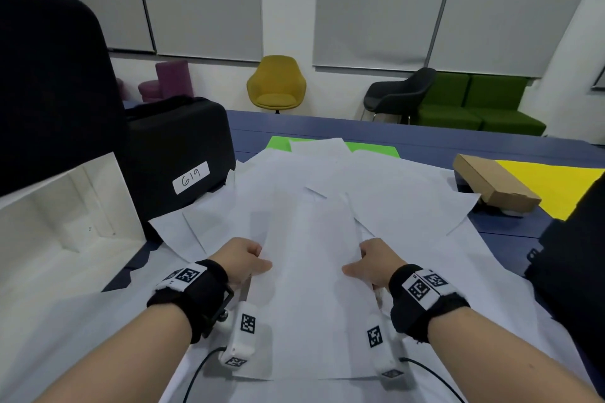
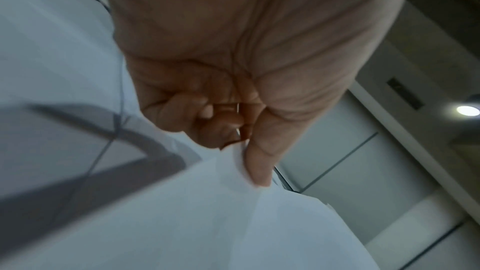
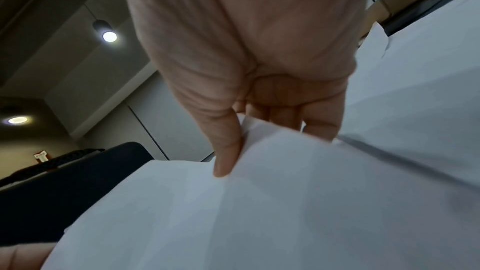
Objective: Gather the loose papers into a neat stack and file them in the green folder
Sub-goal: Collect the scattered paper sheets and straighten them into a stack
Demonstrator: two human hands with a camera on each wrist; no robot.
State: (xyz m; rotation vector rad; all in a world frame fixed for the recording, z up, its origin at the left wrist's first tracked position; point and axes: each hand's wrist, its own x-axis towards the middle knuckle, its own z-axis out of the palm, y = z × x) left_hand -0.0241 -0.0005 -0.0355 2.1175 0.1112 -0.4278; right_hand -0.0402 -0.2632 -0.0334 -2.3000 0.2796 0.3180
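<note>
Papers point(image 1: 376, 203), loose white sheets: fanned untidily across the blue table point(image 1: 510, 229), overlapping at every angle, some corners hanging past the near edge. One small bundle point(image 1: 307, 271) is lifted clear at the centre, held by its two long sides.

Left hand point(image 1: 244, 260): thumb on top of the bundle's left edge, fingers curled beneath it, pinching; the left wrist view shows the thumb point(image 2: 257, 163) pressed flat on the sheet.

Right hand point(image 1: 371, 260): mirrors it on the right edge, thumb point(image 3: 226, 151) above, fingers under the paper.

Green folder point(image 1: 278, 144): far side of the table, beyond the spread, mostly covered by sheets; only a strip of green shows. Whether it lies open or closed cannot be told.

Other items: black case point(image 1: 176, 154) with a label at left, white box point(image 1: 68, 206) at near left, cardboard box point(image 1: 494, 183) at right.

Step in hand, as judged: squaring the held bundle. Advice: loosen the pinch slightly, stand the sheets on their lower edge and tap them on the table so edges align, then turn and tap a side edge. Keep the grip light; tight thumbs crease paper. Many sheets remain to be collected, and the ones over the folder need to come off before filing.
</note>
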